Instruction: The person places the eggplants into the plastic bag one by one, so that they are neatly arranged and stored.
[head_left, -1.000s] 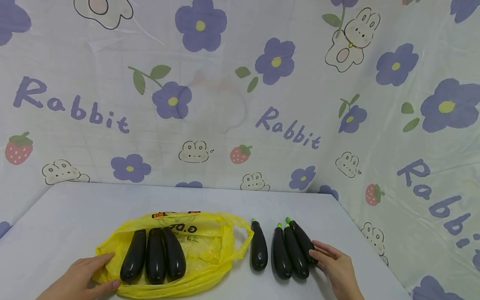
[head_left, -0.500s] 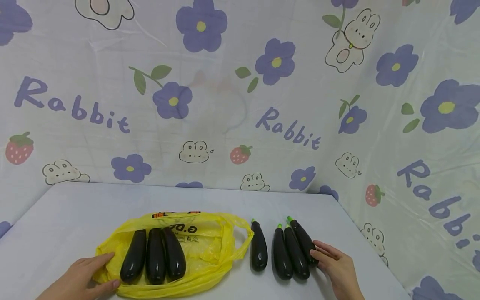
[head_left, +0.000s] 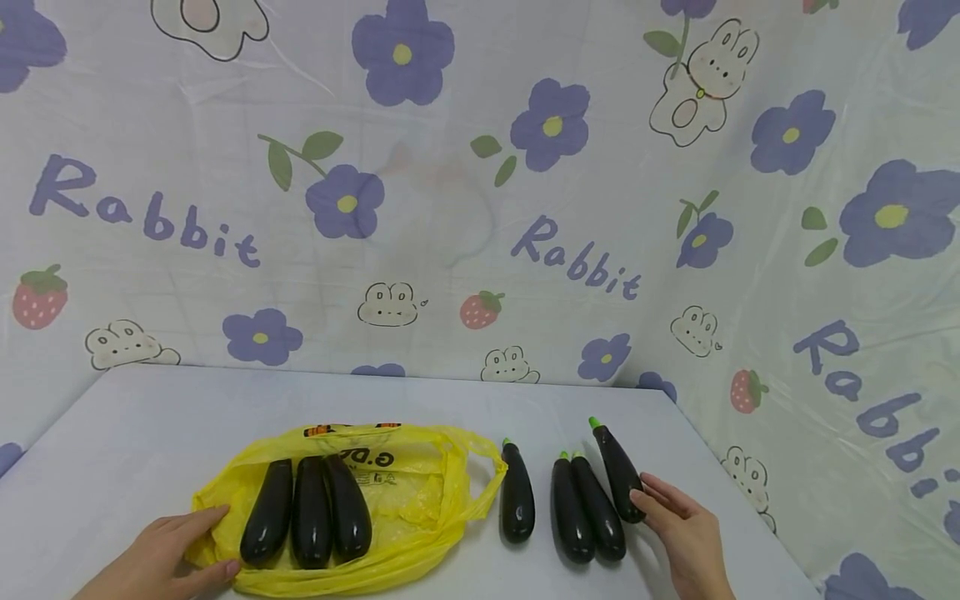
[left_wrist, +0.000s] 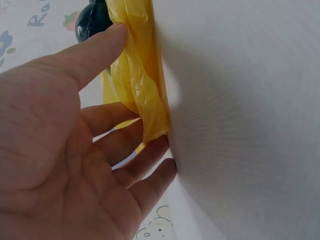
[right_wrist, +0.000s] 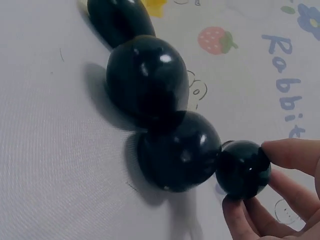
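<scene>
My left hand [head_left: 161, 554] grips the left end of a yellow plastic bag [head_left: 416, 504]. In the left wrist view, a bunched fold of the bag [left_wrist: 142, 85] sits between thumb and fingers. Three dark, glossy eggplants [head_left: 312, 517] lie side by side in the bag's open mouth. On the right, my right hand [head_left: 686, 529] pinches the rounded lower end of an eggplant [head_left: 618, 471] whose green stem points away from me. The right wrist view shows that eggplant's end [right_wrist: 245, 167] between thumb and fingertips. Just left of it, two eggplants [head_left: 573, 517] lie against each other.
A single eggplant [head_left: 517, 496] lies next to the bag's loop handle [head_left: 487, 492]. All rest on a white table [head_left: 225, 400]. Behind and to the right hangs a cloth [head_left: 442, 250] printed with flowers and rabbits.
My right hand has shifted the pinched eggplant right and away from me, opening a gap from its neighbours. The two neighbouring eggplants have moved slightly right. My left hand has stayed put.
</scene>
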